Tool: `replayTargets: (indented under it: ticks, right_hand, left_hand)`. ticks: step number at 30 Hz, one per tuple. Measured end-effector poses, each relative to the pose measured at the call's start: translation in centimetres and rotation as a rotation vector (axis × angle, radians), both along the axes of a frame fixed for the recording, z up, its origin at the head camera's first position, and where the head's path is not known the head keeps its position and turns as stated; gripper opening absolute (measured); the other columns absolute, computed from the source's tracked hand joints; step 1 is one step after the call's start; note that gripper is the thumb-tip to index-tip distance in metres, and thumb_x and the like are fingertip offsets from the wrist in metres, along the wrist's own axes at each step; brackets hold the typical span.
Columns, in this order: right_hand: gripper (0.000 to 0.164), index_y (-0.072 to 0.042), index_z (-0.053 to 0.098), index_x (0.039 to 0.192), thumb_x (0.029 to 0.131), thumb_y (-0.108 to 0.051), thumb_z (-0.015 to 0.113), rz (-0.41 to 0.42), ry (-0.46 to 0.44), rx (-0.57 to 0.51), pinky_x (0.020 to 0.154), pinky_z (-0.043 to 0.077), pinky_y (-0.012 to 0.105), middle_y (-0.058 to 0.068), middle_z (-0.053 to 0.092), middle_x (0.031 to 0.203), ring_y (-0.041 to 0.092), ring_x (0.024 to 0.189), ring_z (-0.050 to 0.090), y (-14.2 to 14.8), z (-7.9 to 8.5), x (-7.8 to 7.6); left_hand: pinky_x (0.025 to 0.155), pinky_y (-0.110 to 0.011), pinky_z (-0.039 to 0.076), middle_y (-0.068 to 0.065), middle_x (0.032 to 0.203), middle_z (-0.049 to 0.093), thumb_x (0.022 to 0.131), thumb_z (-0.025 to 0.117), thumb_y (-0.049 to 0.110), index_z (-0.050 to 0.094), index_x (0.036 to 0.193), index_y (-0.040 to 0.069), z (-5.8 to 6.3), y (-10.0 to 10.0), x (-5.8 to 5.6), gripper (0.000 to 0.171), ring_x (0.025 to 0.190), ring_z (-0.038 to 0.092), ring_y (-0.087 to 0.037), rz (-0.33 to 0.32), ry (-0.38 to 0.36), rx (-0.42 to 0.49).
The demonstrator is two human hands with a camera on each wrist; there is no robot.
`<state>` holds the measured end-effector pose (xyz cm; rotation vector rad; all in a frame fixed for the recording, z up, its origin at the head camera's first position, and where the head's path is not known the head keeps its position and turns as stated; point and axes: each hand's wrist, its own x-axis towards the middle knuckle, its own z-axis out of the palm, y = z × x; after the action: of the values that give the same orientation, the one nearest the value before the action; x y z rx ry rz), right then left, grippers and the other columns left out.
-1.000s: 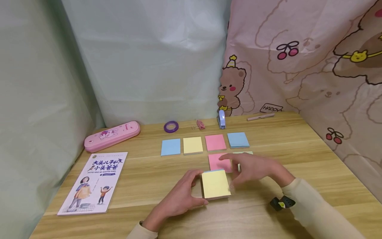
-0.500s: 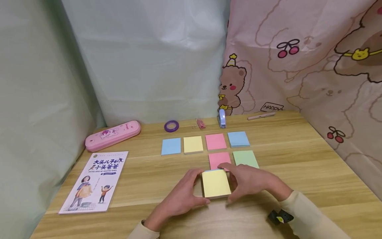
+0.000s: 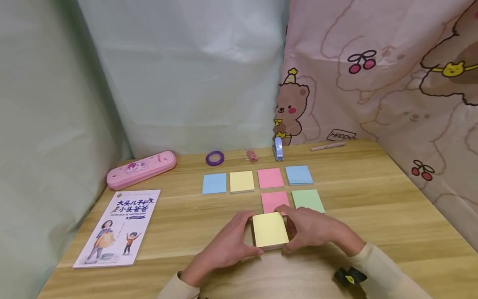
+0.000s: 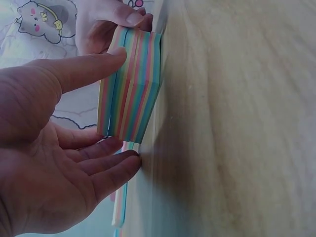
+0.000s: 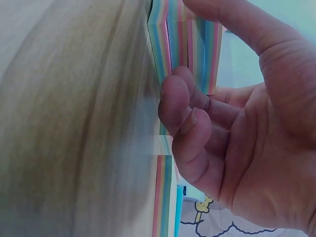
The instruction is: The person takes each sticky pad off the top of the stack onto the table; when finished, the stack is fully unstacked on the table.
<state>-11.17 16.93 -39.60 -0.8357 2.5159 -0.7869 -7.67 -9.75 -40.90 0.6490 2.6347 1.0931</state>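
A stack of sticky note pads [image 3: 270, 229] with a yellow top lies between both hands in the head view. My left hand [image 3: 228, 244] holds its left side, thumb at the near edge and fingers toward the far corner. On the opposite side my right hand [image 3: 313, 227] grips it the same way. Striped sides of the stack [image 4: 132, 91] show several multicoloured pads in the left wrist view, with thin seams between them. Just beyond the stack are a pink sticky note pad [image 3: 272, 200], partly covered by the right fingers, and a green pad [image 3: 308, 199].
Farther back is a row of pads: blue [image 3: 214, 183], yellow [image 3: 242, 181], pink [image 3: 270, 177] and blue [image 3: 299, 175]. Behind them lie purple tape [image 3: 214, 158], a pink binder clip [image 3: 252, 155], a stapler [image 3: 278, 149] and a pen [image 3: 328, 146]. A pencil case [image 3: 142, 169] and book [image 3: 117, 228] occupy the left.
My right hand has come down and toward me from over the pink and green pads to the stack's right side. The blue strip behind the yellow top no longer shows. My left hand has stayed.
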Motion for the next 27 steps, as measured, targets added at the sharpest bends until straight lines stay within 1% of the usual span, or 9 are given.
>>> replayTargets:
  ticks: [5, 8, 16, 22, 27]
  right_hand:
    - [0.080, -0.020, 0.050, 0.137, 0.073, -0.036, 0.096, 0.002, -0.018, -0.018, 0.071, 0.052, 0.024, -0.012, 0.066, 0.090, 0.005, 0.080, 0.060, -0.10, -0.22, 0.01]
    - [0.077, -0.021, 0.050, 0.135, 0.074, -0.033, 0.095, -0.006, -0.023, -0.020, 0.070, 0.052, 0.023, -0.012, 0.066, 0.089, 0.004, 0.079, 0.060, -0.20, -0.31, 0.03]
    - [0.073, -0.021, 0.050, 0.133, 0.075, -0.027, 0.094, -0.014, -0.043, -0.039, 0.072, 0.052, 0.023, -0.010, 0.065, 0.091, 0.007, 0.081, 0.060, -0.24, -0.52, -0.19]
    - [0.074, -0.021, 0.050, 0.135, 0.075, -0.027, 0.093, -0.014, -0.048, -0.037, 0.073, 0.052, 0.023, -0.010, 0.066, 0.093, 0.007, 0.082, 0.060, -0.30, -0.59, -0.22]
    - [0.073, -0.021, 0.050, 0.133, 0.075, -0.026, 0.093, -0.015, -0.042, -0.033, 0.072, 0.053, 0.023, -0.011, 0.066, 0.091, 0.006, 0.081, 0.060, -0.29, -0.69, -0.18]
  left_hand:
    - [0.120, -0.056, 0.045, -0.016, 0.153, 0.052, 0.079, 0.094, 0.028, 0.047, 0.151, 0.002, -0.18, -0.11, -0.17, 0.090, 0.142, 0.052, -0.032, 0.013, -0.014, -0.006]
    - [0.120, -0.055, 0.045, -0.015, 0.152, 0.053, 0.079, 0.094, 0.028, 0.048, 0.150, 0.003, -0.28, -0.15, -0.25, 0.088, 0.141, 0.052, -0.031, 0.017, -0.012, -0.006]
    - [0.118, -0.055, 0.047, -0.015, 0.147, 0.056, 0.077, 0.095, 0.026, 0.051, 0.147, 0.001, -0.32, -0.08, -0.29, 0.086, 0.136, 0.055, -0.031, 0.010, 0.034, 0.004]
    - [0.119, -0.054, 0.046, -0.013, 0.147, 0.055, 0.078, 0.094, 0.027, 0.051, 0.147, 0.002, -0.29, -0.07, -0.32, 0.085, 0.136, 0.054, -0.029, 0.023, 0.006, 0.001]
    - [0.117, -0.055, 0.047, -0.013, 0.146, 0.056, 0.077, 0.095, 0.027, 0.052, 0.147, 0.002, -0.27, -0.14, -0.30, 0.085, 0.135, 0.055, -0.030, 0.019, 0.013, -0.001]
